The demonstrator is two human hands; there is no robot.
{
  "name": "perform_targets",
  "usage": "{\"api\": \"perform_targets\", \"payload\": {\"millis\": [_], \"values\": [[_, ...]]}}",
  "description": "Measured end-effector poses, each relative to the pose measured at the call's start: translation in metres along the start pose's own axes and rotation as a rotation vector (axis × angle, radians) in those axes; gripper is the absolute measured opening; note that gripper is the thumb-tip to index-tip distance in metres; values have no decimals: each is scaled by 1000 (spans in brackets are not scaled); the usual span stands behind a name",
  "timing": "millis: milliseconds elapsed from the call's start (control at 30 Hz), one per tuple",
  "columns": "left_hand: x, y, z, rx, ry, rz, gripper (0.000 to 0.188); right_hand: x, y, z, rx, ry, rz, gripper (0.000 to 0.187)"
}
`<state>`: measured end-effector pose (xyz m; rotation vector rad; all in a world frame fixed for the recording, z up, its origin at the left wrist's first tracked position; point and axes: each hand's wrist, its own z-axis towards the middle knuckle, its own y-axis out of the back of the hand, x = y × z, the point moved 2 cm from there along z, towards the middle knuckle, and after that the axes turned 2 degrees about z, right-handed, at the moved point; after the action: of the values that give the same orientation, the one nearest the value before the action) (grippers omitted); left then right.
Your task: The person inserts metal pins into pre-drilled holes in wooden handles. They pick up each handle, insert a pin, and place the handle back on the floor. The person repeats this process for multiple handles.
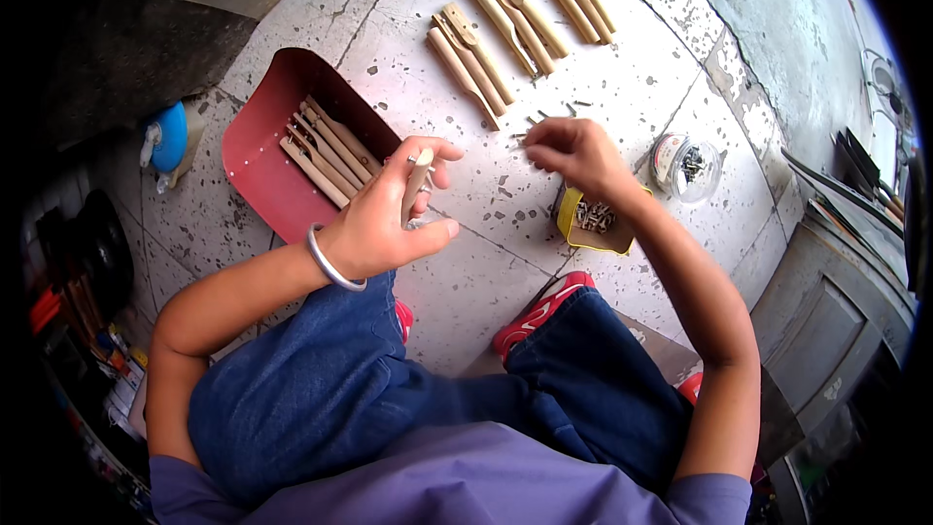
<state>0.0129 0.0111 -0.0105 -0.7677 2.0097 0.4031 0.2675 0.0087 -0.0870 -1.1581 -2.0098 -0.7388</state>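
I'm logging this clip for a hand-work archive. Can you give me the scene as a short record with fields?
Setting: person seated over a speckled tiled floor
Left hand: grips a wooden piece
Right hand: fingertips pinched above small loose metal bits; whether it holds one is unclear
Red tray: holds several wooden pieces
Floor ahead: three groups of wooden pieces
Near right forearm: yellow box of small parts, clear round container

red tray [255, 157] with wooden sticks left, rows of finished wooden pieces [515, 15] on speckled floor [622, 87] up top, clear lidded jar [686, 166] right (small metal bits inside), blue round thing [169, 135] far left, grey cabinet [826, 321] at right edge
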Motion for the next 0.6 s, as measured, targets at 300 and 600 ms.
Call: {"api": "perform_targets", "payload": {"millis": [300, 600], "values": [[-2, -1, 6, 156, 136, -755, 59, -84, 58, 20, -420, -37, -676, 11], [-6, -1, 5, 105, 1, -1002, 35, 88, -20, -25, -5, 245, 436, 15]]}}
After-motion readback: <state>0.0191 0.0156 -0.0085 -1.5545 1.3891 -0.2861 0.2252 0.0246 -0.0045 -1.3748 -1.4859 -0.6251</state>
